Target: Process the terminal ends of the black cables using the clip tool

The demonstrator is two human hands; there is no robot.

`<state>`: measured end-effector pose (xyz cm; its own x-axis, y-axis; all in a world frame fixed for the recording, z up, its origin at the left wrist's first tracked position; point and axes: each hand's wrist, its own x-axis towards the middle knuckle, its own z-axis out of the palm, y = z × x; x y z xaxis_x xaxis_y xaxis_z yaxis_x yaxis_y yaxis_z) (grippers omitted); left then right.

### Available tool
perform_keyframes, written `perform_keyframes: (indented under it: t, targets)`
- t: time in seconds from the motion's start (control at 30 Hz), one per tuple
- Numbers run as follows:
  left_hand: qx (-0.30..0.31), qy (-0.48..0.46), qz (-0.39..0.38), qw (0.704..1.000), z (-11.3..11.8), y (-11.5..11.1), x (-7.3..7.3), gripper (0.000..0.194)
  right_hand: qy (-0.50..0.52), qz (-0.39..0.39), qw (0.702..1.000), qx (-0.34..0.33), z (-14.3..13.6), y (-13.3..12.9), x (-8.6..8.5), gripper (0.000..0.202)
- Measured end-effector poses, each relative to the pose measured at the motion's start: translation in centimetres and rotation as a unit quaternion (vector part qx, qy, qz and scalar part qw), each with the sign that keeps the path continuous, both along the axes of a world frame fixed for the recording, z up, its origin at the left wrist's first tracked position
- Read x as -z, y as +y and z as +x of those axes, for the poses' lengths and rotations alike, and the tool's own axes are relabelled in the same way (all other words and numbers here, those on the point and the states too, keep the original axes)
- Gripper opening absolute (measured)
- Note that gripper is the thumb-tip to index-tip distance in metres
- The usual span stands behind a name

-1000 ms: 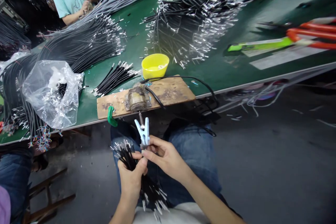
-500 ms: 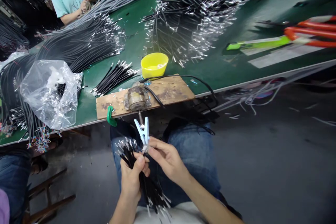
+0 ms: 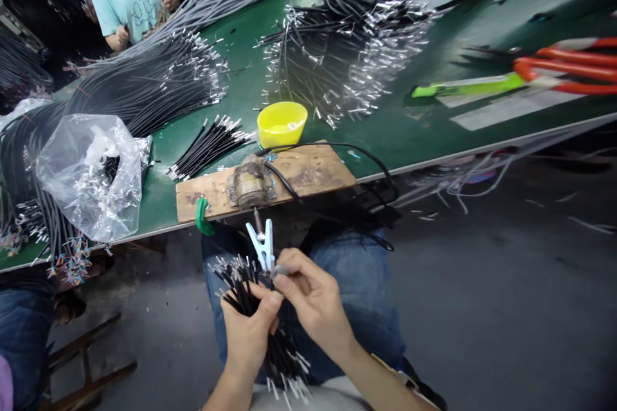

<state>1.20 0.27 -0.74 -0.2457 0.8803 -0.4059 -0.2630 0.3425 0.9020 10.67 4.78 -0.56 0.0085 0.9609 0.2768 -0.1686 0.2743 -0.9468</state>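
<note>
My left hand (image 3: 248, 334) is wrapped round a bundle of short black cables (image 3: 284, 359) with silvery stripped ends, held above my lap. Its thumb presses toward the fingertips of my right hand (image 3: 315, 302). That hand is closed in a pinch beside the jaws of a light blue clothespin (image 3: 263, 247); what lies between its fingers is too small to make out, perhaps a cable end. The clothespin sits on the shaft of a small motor (image 3: 253, 183), which is fixed to a wooden board (image 3: 313, 170) at the table edge.
A yellow bowl (image 3: 282, 125) stands behind the board, with short cables (image 3: 207, 148) to its left. A clear plastic bag (image 3: 91, 180), long cables (image 3: 139, 87), more stripped cables (image 3: 337, 51) and orange-handled tools (image 3: 563, 67) lie on the green table. Across it a co-worker (image 3: 132, 0) handles something.
My left thumb has moved right, closer to my right fingertips. My right hand has shifted slightly right, still by the clothespin. The co-worker's hands have moved apart.
</note>
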Motion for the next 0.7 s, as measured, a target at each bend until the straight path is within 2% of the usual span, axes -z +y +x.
perform_keyframes:
  t: [0.07,0.1,0.13,0.2,0.23,0.3,0.37,0.43,0.53,0.6,0.7]
  targets:
    - [-0.002,0.027,0.005,1.0,-0.2,-0.1,0.0,0.04,-0.069,0.106,0.989,0.078,0.1,0.0,0.0,0.018]
    - [0.005,0.037,0.005,0.999,-0.4,-0.1,-0.2,0.038,-0.083,0.136,0.984,0.079,0.2,0.1,0.0,0.018]
    - [0.017,0.045,0.006,0.999,-0.6,0.0,-0.4,0.037,-0.073,0.138,0.987,0.049,0.4,0.3,0.0,0.017]
    - [0.056,0.063,0.018,0.996,-1.3,0.2,-1.2,0.032,0.014,0.05,0.995,-0.081,0.8,0.7,-0.1,0.016]
    - [0.075,0.081,0.034,0.993,-1.6,0.4,-1.7,0.028,0.077,-0.025,0.984,-0.161,0.9,0.9,-0.1,0.022]
    - [0.097,0.117,0.07,0.986,-2.0,0.8,-2.7,0.021,0.189,-0.172,0.921,-0.296,1.2,1.5,-0.1,0.035]
    - [0.099,0.147,0.091,0.98,-2.2,1.2,-3.4,0.016,0.219,-0.262,0.865,-0.367,1.7,2.3,-0.2,0.04]
    - [0.091,0.177,0.089,0.976,-2.2,1.3,-3.6,0.013,0.181,-0.293,0.86,-0.377,2.1,3.4,-0.5,0.039]
    - [0.066,0.211,0.08,0.972,-2.1,1.1,-3.5,0.012,0.154,-0.283,0.891,-0.32,2.1,5.1,-1.4,0.037]
    - [0.039,0.203,0.091,0.974,-2.1,0.9,-3.5,0.011,0.192,-0.265,0.896,-0.298,1.3,5.8,-2.1,0.042]
    - [-0.023,0.177,0.108,0.978,-1.9,1.1,-3.8,0.006,0.273,-0.253,0.877,-0.303,-0.4,6.0,-2.7,0.041]
